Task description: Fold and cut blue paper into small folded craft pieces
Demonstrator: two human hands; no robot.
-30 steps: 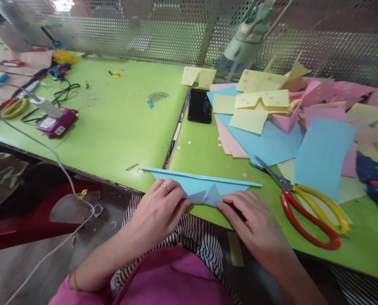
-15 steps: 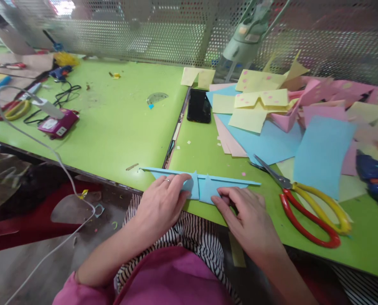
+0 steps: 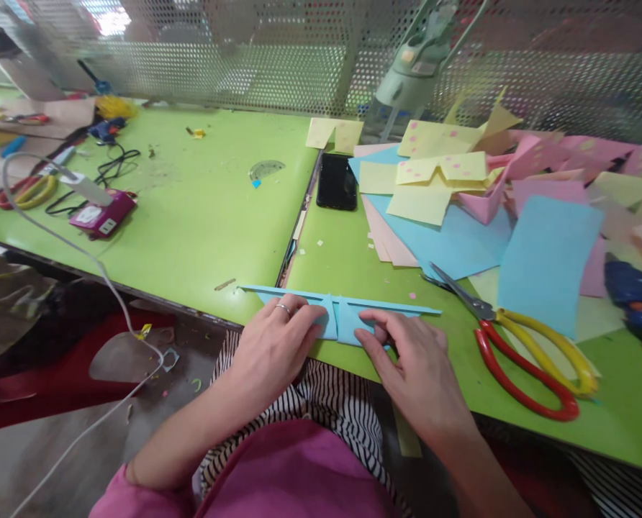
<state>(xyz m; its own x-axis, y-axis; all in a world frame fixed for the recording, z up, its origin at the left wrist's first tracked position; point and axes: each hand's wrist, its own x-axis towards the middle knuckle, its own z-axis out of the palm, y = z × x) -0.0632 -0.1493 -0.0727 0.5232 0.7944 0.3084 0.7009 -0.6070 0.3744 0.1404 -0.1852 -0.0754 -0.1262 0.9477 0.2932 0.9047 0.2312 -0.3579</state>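
A sheet of folded blue paper (image 3: 350,327) lies at the front edge of the green table, with a long narrow fold along its far side and two flaps meeting near the middle. My left hand (image 3: 278,334), wearing a ring, presses on its left flap, thumb and fingers closed against the paper. On the right flap, the thumb and index finger of my right hand (image 3: 412,352) pinch the paper, the other fingers curled under. Parts of the paper are hidden under both hands. Large scissors (image 3: 486,313) with red and yellow handles lie open to the right.
Yellow, pink and blue papers (image 3: 455,237) are heaped at the right, beside a blue glue gun (image 3: 637,295). A black phone (image 3: 337,181) and a bottle (image 3: 401,93) stand farther back. At left are a purple power adapter (image 3: 104,214) and a white cable (image 3: 102,270).
The tip of the right flap has shifted left, narrowing the gap between the flaps. My right index finger has moved slightly up and left over the paper. My left fingers have shifted slightly.
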